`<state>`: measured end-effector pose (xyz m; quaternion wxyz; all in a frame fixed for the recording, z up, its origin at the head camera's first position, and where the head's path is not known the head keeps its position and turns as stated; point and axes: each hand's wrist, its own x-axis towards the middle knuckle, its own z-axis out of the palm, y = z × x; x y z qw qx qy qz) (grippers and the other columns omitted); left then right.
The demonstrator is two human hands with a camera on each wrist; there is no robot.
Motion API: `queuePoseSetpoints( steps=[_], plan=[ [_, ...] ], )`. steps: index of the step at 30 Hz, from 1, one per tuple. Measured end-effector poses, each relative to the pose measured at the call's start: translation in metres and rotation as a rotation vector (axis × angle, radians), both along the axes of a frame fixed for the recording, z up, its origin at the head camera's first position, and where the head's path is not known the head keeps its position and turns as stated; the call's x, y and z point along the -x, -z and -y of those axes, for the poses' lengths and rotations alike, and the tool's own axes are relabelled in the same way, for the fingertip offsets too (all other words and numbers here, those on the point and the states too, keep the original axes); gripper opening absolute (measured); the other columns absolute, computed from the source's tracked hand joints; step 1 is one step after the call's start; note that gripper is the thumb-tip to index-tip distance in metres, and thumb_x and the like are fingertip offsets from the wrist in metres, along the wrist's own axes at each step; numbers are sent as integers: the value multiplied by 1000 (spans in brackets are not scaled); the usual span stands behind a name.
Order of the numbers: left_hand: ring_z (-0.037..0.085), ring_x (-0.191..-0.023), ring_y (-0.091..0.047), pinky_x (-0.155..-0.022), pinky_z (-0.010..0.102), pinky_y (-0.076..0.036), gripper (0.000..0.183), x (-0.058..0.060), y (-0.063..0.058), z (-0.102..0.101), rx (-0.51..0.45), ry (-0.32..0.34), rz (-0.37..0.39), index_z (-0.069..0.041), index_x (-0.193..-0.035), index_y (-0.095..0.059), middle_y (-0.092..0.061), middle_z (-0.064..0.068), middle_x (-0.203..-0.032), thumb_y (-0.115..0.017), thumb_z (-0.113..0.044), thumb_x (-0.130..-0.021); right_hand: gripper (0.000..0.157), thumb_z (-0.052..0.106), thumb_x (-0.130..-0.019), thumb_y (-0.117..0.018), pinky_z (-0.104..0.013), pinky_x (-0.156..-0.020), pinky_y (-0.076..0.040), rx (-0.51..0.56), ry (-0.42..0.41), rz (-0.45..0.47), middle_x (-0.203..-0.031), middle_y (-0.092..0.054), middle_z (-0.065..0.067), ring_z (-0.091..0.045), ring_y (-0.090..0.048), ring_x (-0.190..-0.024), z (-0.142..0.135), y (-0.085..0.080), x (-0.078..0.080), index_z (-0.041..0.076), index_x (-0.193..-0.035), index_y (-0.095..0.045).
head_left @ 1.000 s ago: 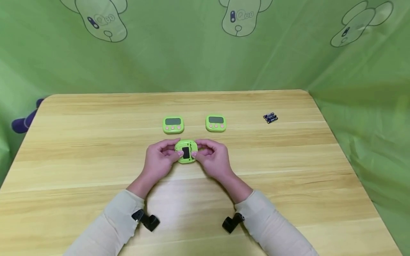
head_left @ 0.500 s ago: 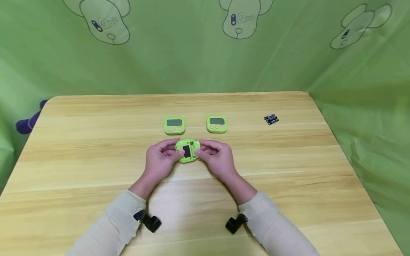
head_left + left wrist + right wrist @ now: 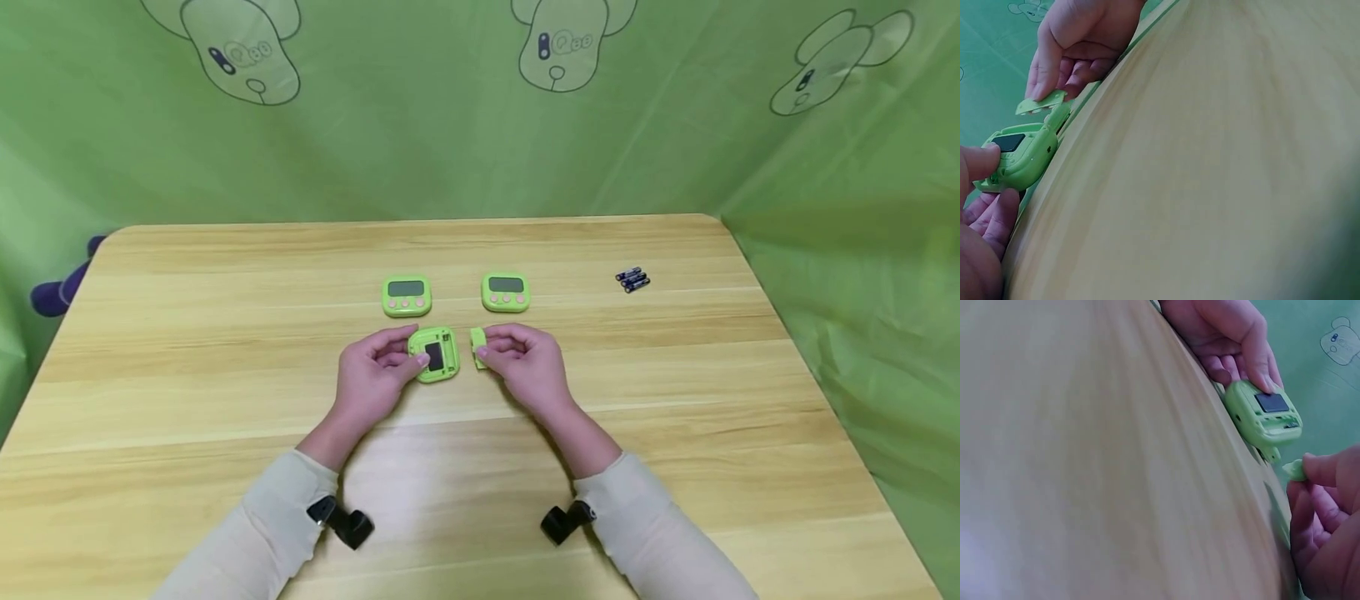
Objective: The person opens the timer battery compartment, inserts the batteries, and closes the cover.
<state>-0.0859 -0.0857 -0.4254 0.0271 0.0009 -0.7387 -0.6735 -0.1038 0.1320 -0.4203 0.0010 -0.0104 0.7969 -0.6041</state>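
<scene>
My left hand [image 3: 375, 373] holds a green digital timer [image 3: 447, 354] back side up, thumb on the dark rectangle on its back. The timer's battery slot is uncovered, with metal contacts showing in the right wrist view. Between the thumb and fingers of my right hand [image 3: 531, 371] is a small green battery cover [image 3: 477, 346], held a short gap to the right of the timer. Two more green timers, a left one [image 3: 407, 297] and a right one [image 3: 506, 292], lie screen up just beyond my hands, each with pink buttons.
Several dark blue batteries [image 3: 633, 279] lie together at the back right of the wooden table [image 3: 225, 333]. A green curtain [image 3: 450, 150] hangs behind and beside the table. Something purple [image 3: 60, 283] shows past its left edge.
My right hand has drawn the battery cover off the timer and moved right with it, baring the battery slot. My left hand keeps its hold on the timer almost in place.
</scene>
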Motion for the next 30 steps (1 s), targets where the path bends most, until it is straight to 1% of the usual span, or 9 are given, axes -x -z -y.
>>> queuePoseSetpoints(
  steps=[2,5,8,10,17,19,22,26,30],
  plan=[
    [30,-78,-67,-67,19,-57,37,-3,-10,0,1,7,-2,9,-116,-68,-70,24,-93,-76,13,-80,22,-2,-80,-81,-21,-64,-56,-77,-3,-26,-82,-73,-10,-18,-66,-71,-4,-2,1,-1,-101,-75],
    [28,-78,-67,-67,18,-57,36,-8,-20,0,4,15,-15,10,-116,-68,-70,24,-94,-76,13,-81,22,0,-79,-83,-22,-61,-55,-168,-16,-32,-80,-73,-8,-18,-66,-69,-9,-3,3,0,-100,-76],
    [25,-78,-67,-68,18,-57,36,-9,-22,1,5,15,-19,9,-117,-68,-70,23,-94,-76,11,-81,23,2,-79,-84,-21,-59,-55,-244,-26,-30,-79,-72,-6,-17,-66,-67,-11,-3,5,0,-100,-76],
    [23,-78,-67,-68,18,-56,36,-9,-22,1,3,15,-24,9,-117,-68,-71,23,-94,-76,11,-81,23,4,-79,-84,-21,-59,-55,-276,-28,-26,-79,-72,-5,-16,-65,-67,-11,-3,5,0,-100,-76],
    [29,-77,-67,-66,19,-57,37,-8,-22,1,-3,27,-20,12,-116,-67,-69,26,-94,-75,15,-80,20,8,-79,-83,-25,-60,-56,-368,-7,-19,-75,-68,-2,-15,-63,-66,-9,-2,7,2,-97,-77],
    [29,-77,-67,-66,19,-57,37,-7,-21,1,5,29,-24,12,-116,-67,-69,26,-94,-75,14,-80,20,8,-79,-83,-26,-60,-56,-385,7,-19,-75,-68,-2,-15,-63,-66,-9,-1,7,3,-97,-77],
    [28,-78,-67,-66,19,-57,38,-3,-8,2,9,28,-28,10,-117,-67,-70,25,-95,-76,12,-80,20,10,-79,-84,-27,-60,-56,-387,25,-18,-75,-67,-2,-15,-62,-65,-11,0,8,3,-97,-77],
    [26,-78,-67,-66,20,-57,40,3,10,4,6,21,-27,5,-119,-69,-71,21,-95,-79,9,-80,22,14,-81,-83,-27,-60,-56,-334,46,-14,-77,-67,-4,-17,-64,-67,-13,1,8,3,-98,-76],
    [23,-78,-67,-67,22,-58,39,3,14,6,-2,23,-38,0,-117,-71,-72,17,-94,-81,6,-80,23,17,-80,-84,-25,-59,-56,-272,81,-23,-78,-68,-5,-17,-65,-66,-21,3,6,4,-98,-76]
  ],
)
